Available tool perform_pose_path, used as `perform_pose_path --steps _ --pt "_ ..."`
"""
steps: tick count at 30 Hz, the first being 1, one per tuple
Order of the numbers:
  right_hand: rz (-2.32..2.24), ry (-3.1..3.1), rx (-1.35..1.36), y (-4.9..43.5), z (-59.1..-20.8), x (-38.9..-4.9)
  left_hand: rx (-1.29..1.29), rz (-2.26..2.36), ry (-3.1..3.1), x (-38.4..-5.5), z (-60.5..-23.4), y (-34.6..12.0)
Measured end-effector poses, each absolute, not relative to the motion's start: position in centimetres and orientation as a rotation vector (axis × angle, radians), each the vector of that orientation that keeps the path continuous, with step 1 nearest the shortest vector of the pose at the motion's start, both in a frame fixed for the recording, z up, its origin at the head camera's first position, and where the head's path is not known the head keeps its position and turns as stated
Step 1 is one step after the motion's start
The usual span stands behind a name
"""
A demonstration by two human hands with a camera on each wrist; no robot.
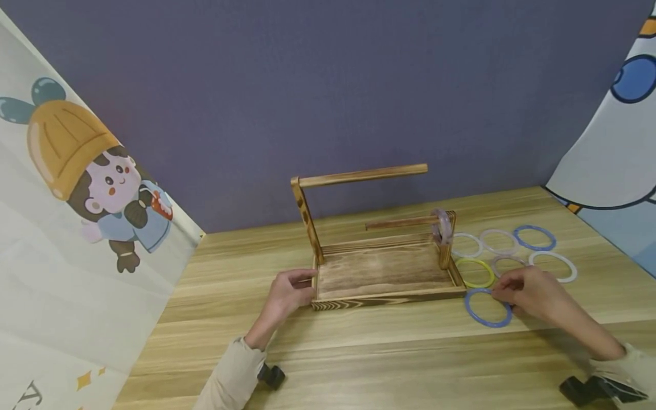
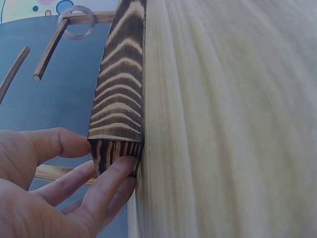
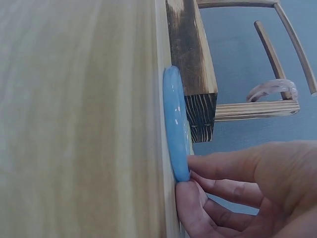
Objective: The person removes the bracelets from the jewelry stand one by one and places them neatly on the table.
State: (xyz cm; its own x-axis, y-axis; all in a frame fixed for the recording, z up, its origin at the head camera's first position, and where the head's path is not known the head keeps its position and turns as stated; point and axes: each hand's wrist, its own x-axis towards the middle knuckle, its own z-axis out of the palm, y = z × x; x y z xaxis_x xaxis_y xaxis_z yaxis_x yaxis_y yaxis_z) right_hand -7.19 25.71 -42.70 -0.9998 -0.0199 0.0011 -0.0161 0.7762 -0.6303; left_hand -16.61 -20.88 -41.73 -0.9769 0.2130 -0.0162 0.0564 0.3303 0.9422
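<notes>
At its left end, a dark-grained wooden stand (image 1: pixel 381 273) with a tray base meets my left hand (image 1: pixel 291 293), whose fingers rest against the outer wall near the front corner. In the left wrist view, the fingertips (image 2: pixel 126 162) press on the striped corner end (image 2: pixel 116 153). My right hand (image 1: pixel 533 293) pinches the edge of a blue bangle (image 1: pixel 489 325) between thumb and fingers, just off the stand's front right corner. In the right wrist view, this bangle (image 3: pixel 174 119) is seen edge-on, close over the table. Pale purple bangle material (image 1: pixel 442 228) hangs on the stand's lower arm, against the right post.
Right of the stand lie a yellow bangle (image 1: pixel 492 274), a second blue one (image 1: pixel 538 249), a white one (image 1: pixel 575 273) and several pale ones. A longer upper arm (image 1: pixel 364 175) reaches rightward from the left post. Behind the wooden table (image 1: pixel 384 364) rises a dark blue-grey panel (image 1: pixel 328 102).
</notes>
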Motion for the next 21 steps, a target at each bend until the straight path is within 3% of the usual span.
perform_pose_path --steps 14,21 --pt "-0.92 3.204 -0.111 25.5 -41.9 -7.5 0.229 1.724 2.45 -16.5 -41.6 -20.7" --pt "-0.919 3.502 -0.312 22.9 -38.4 -8.5 0.228 1.721 2.455 -16.4 -41.5 -20.7"
